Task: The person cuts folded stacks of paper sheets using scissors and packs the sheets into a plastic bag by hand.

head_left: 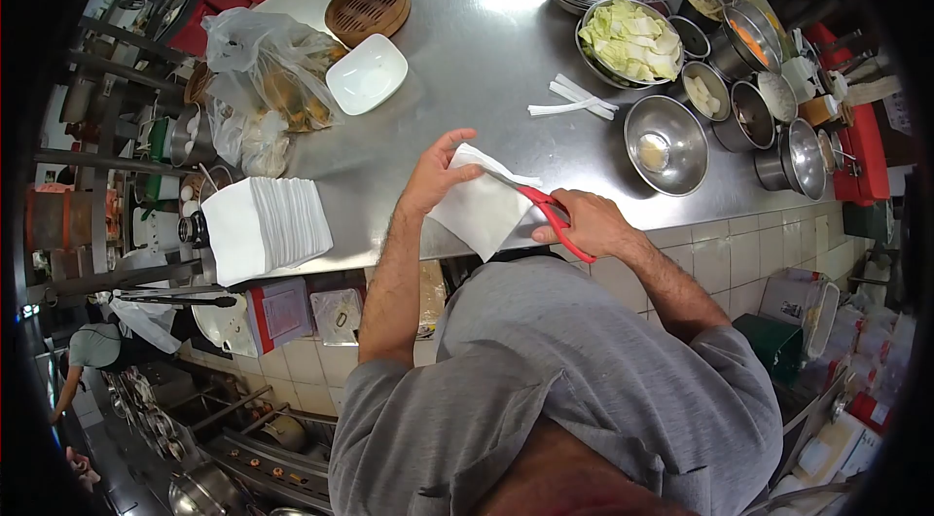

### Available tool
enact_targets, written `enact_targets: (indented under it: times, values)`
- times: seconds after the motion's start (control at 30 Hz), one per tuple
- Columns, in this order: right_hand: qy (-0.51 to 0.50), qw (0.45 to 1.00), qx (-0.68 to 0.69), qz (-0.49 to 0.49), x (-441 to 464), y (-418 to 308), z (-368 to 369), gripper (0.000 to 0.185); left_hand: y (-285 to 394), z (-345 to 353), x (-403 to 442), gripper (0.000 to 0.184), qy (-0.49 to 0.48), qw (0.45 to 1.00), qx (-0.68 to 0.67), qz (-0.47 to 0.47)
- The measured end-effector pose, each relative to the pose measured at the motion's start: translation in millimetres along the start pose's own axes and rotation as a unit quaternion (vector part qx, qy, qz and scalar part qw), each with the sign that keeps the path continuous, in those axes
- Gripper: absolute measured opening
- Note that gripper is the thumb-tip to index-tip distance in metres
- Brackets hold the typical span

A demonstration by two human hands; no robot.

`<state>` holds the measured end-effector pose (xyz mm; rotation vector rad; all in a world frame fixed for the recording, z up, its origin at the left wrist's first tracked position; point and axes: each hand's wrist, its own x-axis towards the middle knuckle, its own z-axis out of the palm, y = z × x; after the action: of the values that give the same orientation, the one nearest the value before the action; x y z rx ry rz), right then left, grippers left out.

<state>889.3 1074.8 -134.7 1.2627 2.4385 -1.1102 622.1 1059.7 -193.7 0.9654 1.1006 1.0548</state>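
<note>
My left hand (pixel 443 171) grips a white sheet (pixel 482 210) near its upper left edge, above the front of the steel table (pixel 467 59). My right hand (pixel 584 222) is closed around red-handled scissors (pixel 556 214), whose blades lie along the sheet's upper part. Thin white strips (pixel 574 100) lie crossed on the table beyond my hands. To the left stands a thick stack of folded white sheets (pixel 265 227) at the table's edge.
A white bowl (pixel 367 74), a bamboo steamer (pixel 368 8) and plastic bags (pixel 268 78) are at the back left. An empty metal bowl (pixel 665 145), cut cabbage (pixel 632 41) and several pots stand right. Another person (pixel 92 346) bends at the far lower left.
</note>
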Motion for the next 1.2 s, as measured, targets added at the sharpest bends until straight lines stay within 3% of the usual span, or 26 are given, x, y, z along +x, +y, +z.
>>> enact_targets:
  times: [0.17, 0.47, 0.57, 0.63, 0.83, 1.07, 1.13, 1.2]
  values:
    - [-0.016, 1.000, -0.005, -0.007, 6, -4, 0, 0.081, -5, 1, -2, 0.060, -0.001, 1.000, -0.014, 0.004]
    - [-0.022, 0.999, 0.039, -0.028, 7, -1, 8, 0.069, -3, -3, -8, 0.062, 0.019, 1.000, 0.004, -0.009]
    - [-0.005, 0.999, 0.036, -0.031, 13, 3, 9, 0.070, -2, 0, -6, 0.064, 0.018, 0.999, -0.011, -0.025]
    - [0.074, 0.992, 0.021, -0.098, 18, 9, 17, 0.071, -6, 4, -3, 0.066, -0.012, 1.000, 0.013, -0.013]
    - [-0.011, 0.997, 0.068, -0.034, 14, -1, 7, 0.068, -5, 6, -3, 0.069, -0.003, 1.000, -0.006, -0.014]
    - [-0.018, 0.994, 0.110, -0.017, 14, 5, 14, 0.063, -15, 4, 0, 0.068, 0.011, 0.999, -0.017, -0.043]
    - [-0.011, 0.994, 0.101, -0.032, 21, 15, 16, 0.065, -16, 5, 0, 0.065, 0.039, 0.994, -0.096, -0.035]
    - [-0.024, 0.994, 0.102, -0.027, 21, 13, 13, 0.070, -17, 8, 0, 0.064, 0.037, 0.995, -0.082, -0.031]
